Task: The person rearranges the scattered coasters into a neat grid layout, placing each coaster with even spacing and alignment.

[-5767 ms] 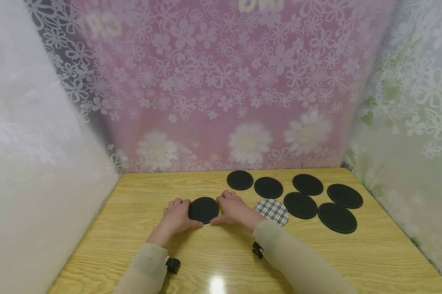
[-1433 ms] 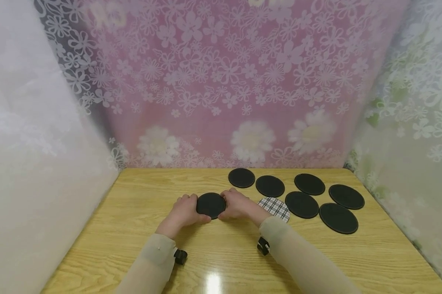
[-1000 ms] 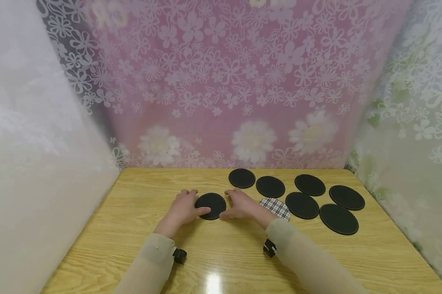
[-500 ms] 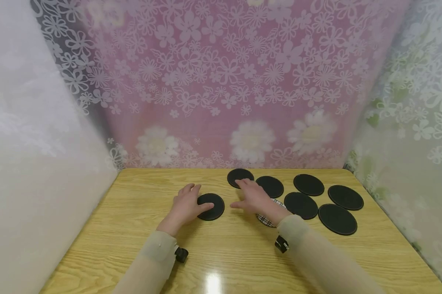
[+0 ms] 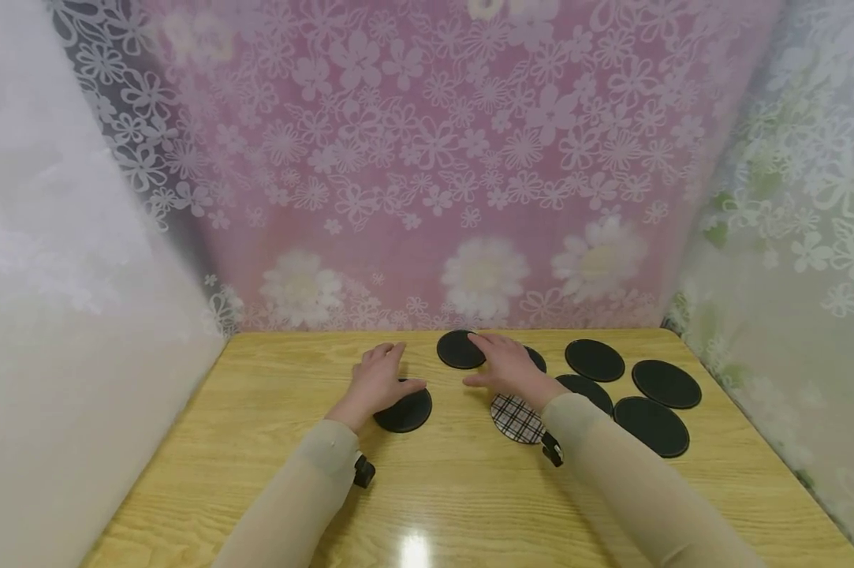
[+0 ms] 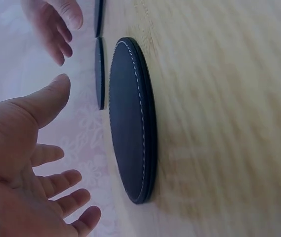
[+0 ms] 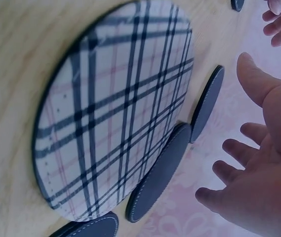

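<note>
A round black coaster (image 5: 407, 413) with pale stitching lies on the wooden table, left of the others. Its edge looks double-layered in the left wrist view, like coasters stacked together. My left hand (image 5: 374, 382) hovers over its far left side, fingers relaxed and spread, holding nothing; the left wrist view shows a gap between fingers and coaster. My right hand (image 5: 513, 371) floats with loose, parted fingers above a plaid coaster (image 7: 115, 108) and partly hides the black coaster (image 7: 162, 170) behind it. Its fingertips overlap the back black coaster (image 5: 458, 349) in the head view.
More black coasters lie flat at the right, among them a back one (image 5: 594, 360), a far right one (image 5: 666, 383) and a front one (image 5: 651, 426). A pink flowered curtain (image 5: 398, 197) borders the table's back edge, with pale sheets at both sides.
Both hands held the left black coaster by its rim, then let go. My right hand has moved right and away from it; my left has lifted slightly. The coaster stays on the table.
</note>
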`<act>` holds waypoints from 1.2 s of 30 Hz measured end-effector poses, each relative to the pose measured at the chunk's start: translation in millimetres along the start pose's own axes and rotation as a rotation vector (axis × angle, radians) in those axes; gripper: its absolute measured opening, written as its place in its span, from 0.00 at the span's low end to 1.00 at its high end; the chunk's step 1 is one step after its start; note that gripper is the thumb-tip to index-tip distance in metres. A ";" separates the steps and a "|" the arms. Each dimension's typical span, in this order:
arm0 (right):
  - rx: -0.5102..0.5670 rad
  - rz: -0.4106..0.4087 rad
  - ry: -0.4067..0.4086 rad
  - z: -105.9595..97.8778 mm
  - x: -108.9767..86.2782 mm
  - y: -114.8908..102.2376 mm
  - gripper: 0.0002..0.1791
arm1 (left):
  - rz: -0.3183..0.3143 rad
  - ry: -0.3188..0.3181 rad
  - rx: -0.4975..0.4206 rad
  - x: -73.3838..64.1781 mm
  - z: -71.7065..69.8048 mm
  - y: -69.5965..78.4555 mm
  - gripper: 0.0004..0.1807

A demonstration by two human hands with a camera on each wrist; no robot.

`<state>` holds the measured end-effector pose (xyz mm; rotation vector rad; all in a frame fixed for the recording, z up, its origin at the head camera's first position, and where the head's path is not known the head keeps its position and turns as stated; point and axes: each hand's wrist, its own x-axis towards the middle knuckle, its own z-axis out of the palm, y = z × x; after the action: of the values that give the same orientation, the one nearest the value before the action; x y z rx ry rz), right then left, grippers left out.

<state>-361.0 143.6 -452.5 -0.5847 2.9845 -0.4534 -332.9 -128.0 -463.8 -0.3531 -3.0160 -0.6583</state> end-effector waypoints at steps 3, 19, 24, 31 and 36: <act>0.008 0.019 -0.013 1.8 5.3 4.8 0.52 | -0.001 -0.003 -0.009 8.1 3.0 3.0 0.50; 0.103 0.081 -0.094 8.0 23.2 22.5 0.55 | -0.008 -0.073 -0.044 42.3 19.4 19.5 0.48; 0.083 0.088 -0.111 8.5 26.7 26.7 0.54 | -0.011 -0.102 -0.055 48.6 23.9 23.0 0.49; 0.060 0.075 -0.093 5.4 34.9 28.9 0.53 | -0.036 -0.113 -0.030 57.8 29.8 23.8 0.47; 0.048 0.090 -0.100 5.7 42.2 29.5 0.54 | -0.060 -0.135 -0.030 66.5 33.9 24.0 0.46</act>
<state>-409.9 152.2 -467.1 -0.4533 2.8824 -0.4731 -391.7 -78.5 -479.4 -0.3221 -3.1586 -0.7122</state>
